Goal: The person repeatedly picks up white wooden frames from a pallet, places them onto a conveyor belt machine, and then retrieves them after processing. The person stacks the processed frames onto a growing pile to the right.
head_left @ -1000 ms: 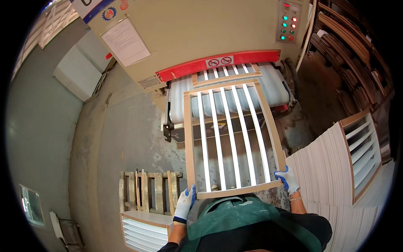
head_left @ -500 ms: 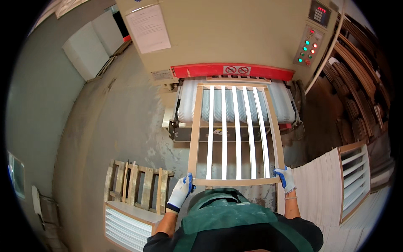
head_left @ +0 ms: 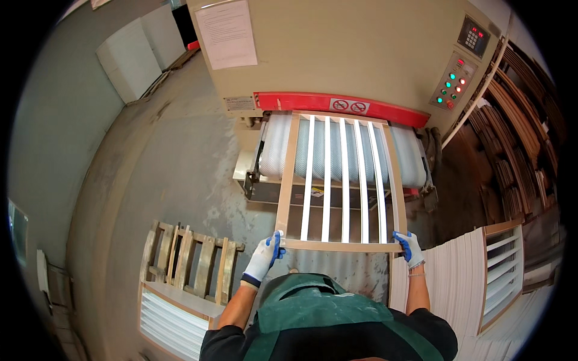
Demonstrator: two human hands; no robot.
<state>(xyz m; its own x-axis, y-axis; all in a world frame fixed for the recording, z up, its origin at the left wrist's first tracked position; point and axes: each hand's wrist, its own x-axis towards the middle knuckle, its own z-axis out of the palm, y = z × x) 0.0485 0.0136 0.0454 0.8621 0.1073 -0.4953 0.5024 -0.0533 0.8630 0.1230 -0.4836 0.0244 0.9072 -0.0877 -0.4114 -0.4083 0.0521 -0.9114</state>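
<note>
White-slatted frame (head_left: 344,180) over belt (head_left: 275,144); looks like feeding.
Your left hand (head_left: 264,256) and right hand (head_left: 411,248) grip near corners; next push likely wants it square.

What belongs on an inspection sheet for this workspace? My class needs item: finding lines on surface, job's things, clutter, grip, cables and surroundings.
Surface: textured pale conveyor belt, partly covered.
Job's things: white-slatted frame with brownish border; far end over the belt, near end held.
Clutter: wooden pallet and slatted stack at left; pale stack at right.
Grip: gloved left hand and right hand hold the frame's near corners.
Cables: dark hose-like lines right of the belt; whether cables, cannot tell.
Surroundings: beige machine with red guard and lit control panel; grey floor.
</note>
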